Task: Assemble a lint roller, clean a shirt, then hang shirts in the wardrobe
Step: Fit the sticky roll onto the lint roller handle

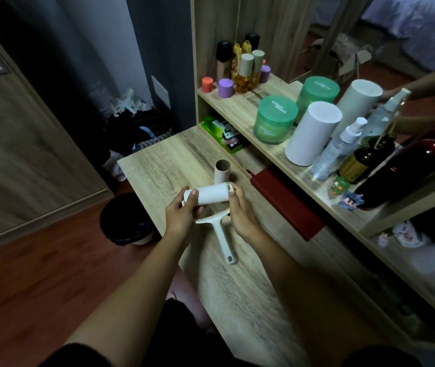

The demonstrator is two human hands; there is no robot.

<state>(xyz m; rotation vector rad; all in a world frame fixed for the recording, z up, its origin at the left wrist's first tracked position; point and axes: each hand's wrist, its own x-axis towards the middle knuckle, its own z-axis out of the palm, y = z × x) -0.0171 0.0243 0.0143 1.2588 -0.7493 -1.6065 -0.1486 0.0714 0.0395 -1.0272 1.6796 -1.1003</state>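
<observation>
The white cylindrical paper roll [211, 196] sits between both hands, near the wooden tabletop's [158, 165] left edge. The left hand [182, 211] grips its left end and the right hand [241, 211] pinches the right end.

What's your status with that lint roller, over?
Left hand grips white roll. Right hand pinches its end. Handle lies beneath. Cardboard tube stands behind, clear.
</observation>
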